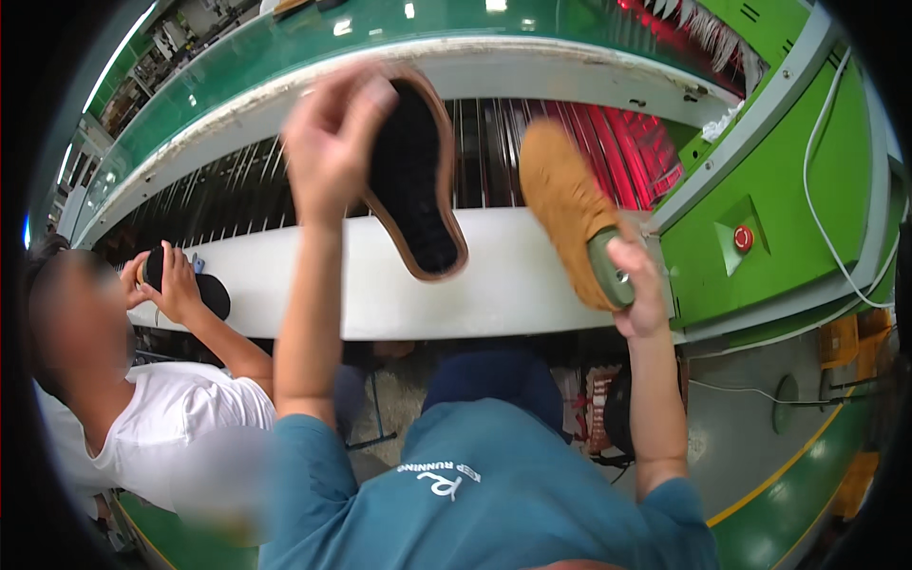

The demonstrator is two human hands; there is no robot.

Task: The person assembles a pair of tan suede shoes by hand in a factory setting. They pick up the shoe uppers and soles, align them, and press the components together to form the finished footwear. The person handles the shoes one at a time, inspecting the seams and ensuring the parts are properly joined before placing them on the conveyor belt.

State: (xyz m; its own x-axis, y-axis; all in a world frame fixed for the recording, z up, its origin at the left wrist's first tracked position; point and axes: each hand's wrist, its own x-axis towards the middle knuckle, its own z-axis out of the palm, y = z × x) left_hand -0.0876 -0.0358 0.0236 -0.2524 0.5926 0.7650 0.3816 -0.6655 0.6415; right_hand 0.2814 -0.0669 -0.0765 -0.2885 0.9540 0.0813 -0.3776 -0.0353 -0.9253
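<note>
My left hand [328, 142] is raised and grips a shoe sole [416, 171] by its upper end; the sole is black inside with a tan rim and hangs in front of the conveyor. My right hand [638, 285] holds a tan suede shoe upper [562, 204] mounted on a green last [611, 268], gripping it at the heel end with the toe pointing up and away. Sole and upper are apart, with a gap between them.
A white conveyor rail [503, 285] runs across in front of me, with metal rods and a red-glowing heater tunnel [636, 142] behind. A green machine housing with a red button [743, 237] stands at right. At left a person in a white shirt [171, 427] holds a black sole [204, 290].
</note>
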